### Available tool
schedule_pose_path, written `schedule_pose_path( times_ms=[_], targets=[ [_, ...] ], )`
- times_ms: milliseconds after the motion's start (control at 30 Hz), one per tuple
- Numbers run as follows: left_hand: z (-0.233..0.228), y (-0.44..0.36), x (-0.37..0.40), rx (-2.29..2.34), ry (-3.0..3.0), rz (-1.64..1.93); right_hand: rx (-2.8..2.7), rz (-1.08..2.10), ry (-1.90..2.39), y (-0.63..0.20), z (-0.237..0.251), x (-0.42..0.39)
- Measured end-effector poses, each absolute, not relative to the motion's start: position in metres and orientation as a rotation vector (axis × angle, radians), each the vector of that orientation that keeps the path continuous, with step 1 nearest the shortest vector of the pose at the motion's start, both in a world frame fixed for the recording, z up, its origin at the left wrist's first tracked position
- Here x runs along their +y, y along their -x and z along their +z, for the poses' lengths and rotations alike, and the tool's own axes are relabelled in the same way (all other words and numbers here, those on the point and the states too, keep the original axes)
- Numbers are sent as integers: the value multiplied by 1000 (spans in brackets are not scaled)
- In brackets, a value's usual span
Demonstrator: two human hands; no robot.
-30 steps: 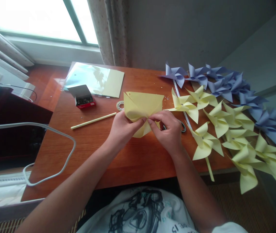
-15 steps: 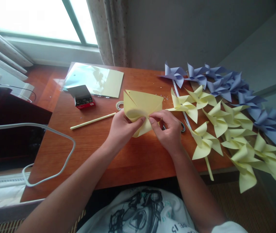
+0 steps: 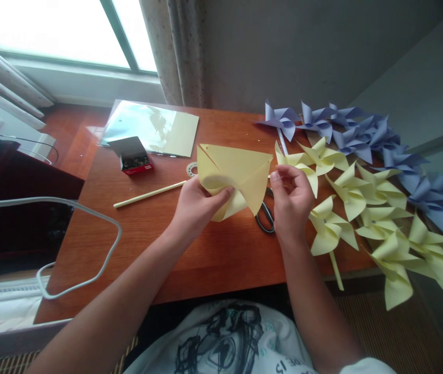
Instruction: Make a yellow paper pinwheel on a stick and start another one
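Note:
A yellow paper square (image 3: 240, 169), cut in from its corners and partly curled inward, is held above the table. My left hand (image 3: 201, 205) grips it from the left, the thumb pressing a curled flap near the middle. Just off the paper's right edge is my right hand (image 3: 293, 197), its fingers loosely bent and apart, with no object visible in them. Below the paper and beside this hand lie scissors with dark handles (image 3: 266, 215), partly covered. A roll of tape (image 3: 192, 169) shows behind the left hand.
Finished yellow pinwheels (image 3: 330, 226) and purple pinwheels (image 3: 281, 120) cover the table's right side. A yellow stick (image 3: 149, 194) lies on the left. Behind it stand an open red box (image 3: 137, 167) of small pieces and a plastic-covered sheet pack (image 3: 182, 135). A white cable (image 3: 118, 228) loops over the left edge.
My right hand has let go of the paper's middle and moved right. A flap on the paper's right has sprung outward, and more of the scissors shows. The left hand keeps its grip.

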State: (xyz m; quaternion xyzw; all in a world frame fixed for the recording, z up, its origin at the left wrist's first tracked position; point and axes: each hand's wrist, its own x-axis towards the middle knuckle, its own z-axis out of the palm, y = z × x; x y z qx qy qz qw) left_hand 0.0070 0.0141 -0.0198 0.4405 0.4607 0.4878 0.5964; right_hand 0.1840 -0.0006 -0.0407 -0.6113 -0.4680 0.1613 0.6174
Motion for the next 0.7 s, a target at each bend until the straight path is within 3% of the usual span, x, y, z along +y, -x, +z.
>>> schedule_pose_path(
  times_ms=[233, 700],
  targets=[
    [-18, -7, 14, 1045, -972, 1101, -895, 651, 1278, -186, -43, 6],
    [-21, -6, 17, 1087, -1005, 1111, -1594, -82, 1105, -176, -28, -13]
  ],
)
